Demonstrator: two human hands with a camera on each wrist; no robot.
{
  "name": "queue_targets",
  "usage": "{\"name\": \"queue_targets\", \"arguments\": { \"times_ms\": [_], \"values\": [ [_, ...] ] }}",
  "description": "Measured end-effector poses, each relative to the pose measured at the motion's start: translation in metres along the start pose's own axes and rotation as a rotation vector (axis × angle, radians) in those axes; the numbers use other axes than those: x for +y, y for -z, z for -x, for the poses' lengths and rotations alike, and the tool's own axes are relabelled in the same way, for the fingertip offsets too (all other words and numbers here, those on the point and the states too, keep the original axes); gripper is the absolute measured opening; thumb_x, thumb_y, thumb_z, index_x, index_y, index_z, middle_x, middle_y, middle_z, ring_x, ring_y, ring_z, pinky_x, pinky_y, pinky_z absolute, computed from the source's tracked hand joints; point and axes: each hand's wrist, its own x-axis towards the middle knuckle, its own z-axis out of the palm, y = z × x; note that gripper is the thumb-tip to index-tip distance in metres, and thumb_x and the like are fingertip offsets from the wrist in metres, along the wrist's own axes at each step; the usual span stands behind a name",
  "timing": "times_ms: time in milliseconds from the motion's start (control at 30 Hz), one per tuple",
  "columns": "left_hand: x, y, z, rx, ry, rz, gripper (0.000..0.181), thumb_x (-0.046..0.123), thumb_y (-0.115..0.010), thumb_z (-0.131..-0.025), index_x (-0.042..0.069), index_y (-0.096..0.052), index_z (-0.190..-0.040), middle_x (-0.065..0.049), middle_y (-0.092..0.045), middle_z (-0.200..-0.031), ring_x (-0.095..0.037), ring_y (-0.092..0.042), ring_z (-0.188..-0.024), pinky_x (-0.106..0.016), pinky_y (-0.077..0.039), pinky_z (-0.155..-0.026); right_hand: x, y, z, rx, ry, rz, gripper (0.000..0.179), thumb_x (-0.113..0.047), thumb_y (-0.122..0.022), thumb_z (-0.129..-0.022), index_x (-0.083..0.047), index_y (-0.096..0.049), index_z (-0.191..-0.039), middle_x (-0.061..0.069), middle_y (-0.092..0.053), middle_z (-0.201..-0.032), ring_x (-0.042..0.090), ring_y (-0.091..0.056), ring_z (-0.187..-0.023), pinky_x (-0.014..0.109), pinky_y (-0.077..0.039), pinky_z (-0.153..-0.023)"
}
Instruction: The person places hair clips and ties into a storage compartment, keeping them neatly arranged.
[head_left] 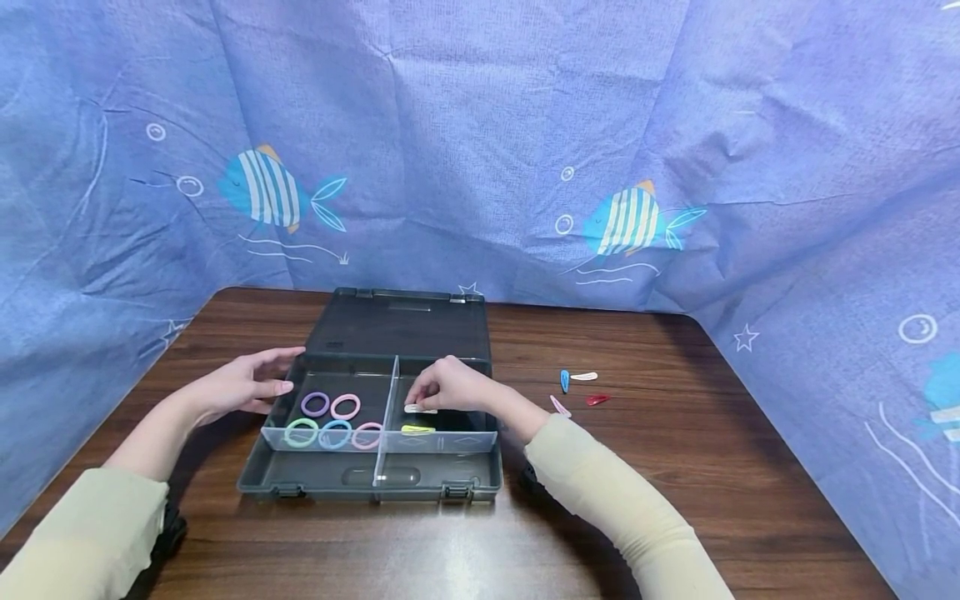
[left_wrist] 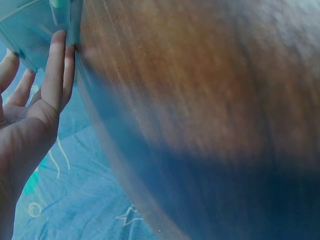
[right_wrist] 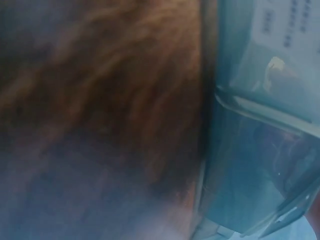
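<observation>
A dark see-through storage box (head_left: 315, 483) lies with its lid folded back on the wooden table. My left hand (head_left: 232, 385) rests against its left side, fingers fairly straight; the left wrist view also has the hand (left_wrist: 37, 115) touching the box edge. Inside the back right compartment, my right hand (head_left: 450, 385) pinches a white hair clip (head_left: 422, 409) low over the floor. Just in front of it lies a yellow hair clip (head_left: 417, 429). The back left compartment holds several hair ties, among them a purple hair tie (head_left: 315, 393) and a green hair tie (head_left: 302, 444).
On the table right of the box lie a blue hair clip (head_left: 565, 381), a second white clip (head_left: 584, 377), a red clip (head_left: 597, 400) and a pink clip (head_left: 559, 406). Clear dividers (head_left: 392, 392) split the box. A blue fish-print cloth (head_left: 480, 167) hangs behind the table.
</observation>
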Motion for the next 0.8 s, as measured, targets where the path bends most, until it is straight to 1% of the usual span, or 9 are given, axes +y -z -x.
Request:
{"name": "queue_targets", "arguments": {
  "times_ms": [167,467,667,800],
  "values": [
    [0.0,0.0,-0.001,0.001,0.0,-0.001,0.073,0.02,-0.056,-0.096,0.008,-0.01,-0.152,-0.034,-0.021,-0.146,-0.036,-0.053,-0.116,-0.048,-0.052,-0.086,-0.001,-0.003,0.001,-0.035,-0.02,-0.015,0.006,-0.014,-0.071,-0.085,-0.014,-0.076,-0.089,-0.009,-0.069,-0.071,-0.006,-0.055,-0.058,0.011,-0.044,-0.058],
    [-0.001,0.0,-0.001,0.003,0.005,0.015,0.073,0.019,-0.055,-0.096,0.008,-0.01,-0.152,-0.034,-0.021,-0.146,-0.033,-0.056,-0.113,-0.047,-0.053,-0.085,0.001,-0.01,-0.004,-0.075,-0.052,0.02,0.006,-0.014,-0.072,-0.084,-0.014,-0.075,-0.089,-0.009,-0.066,-0.071,-0.004,-0.053,-0.059,0.011,-0.043,-0.058],
    [0.0,-0.001,0.0,0.002,0.007,0.012,0.074,0.019,-0.056,-0.096,0.008,-0.009,-0.152,-0.034,-0.02,-0.147,-0.034,-0.056,-0.113,-0.048,-0.052,-0.085,0.001,-0.012,-0.005,-0.071,-0.041,0.031,0.016,-0.013,-0.074,-0.082,-0.012,-0.072,-0.097,-0.007,-0.063,-0.07,-0.003,-0.053,-0.06,0.011,-0.044,-0.06],
    [0.001,-0.001,0.0,0.002,0.005,0.01,0.074,0.019,-0.056,-0.096,0.007,-0.009,-0.152,-0.034,-0.02,-0.147,-0.035,-0.055,-0.114,-0.048,-0.052,-0.085,-0.002,-0.009,-0.005,-0.07,-0.037,0.037,0.017,-0.013,-0.074,-0.082,-0.011,-0.072,-0.099,-0.006,-0.062,-0.07,-0.002,-0.051,-0.059,0.011,-0.043,-0.06]
  ]
}}
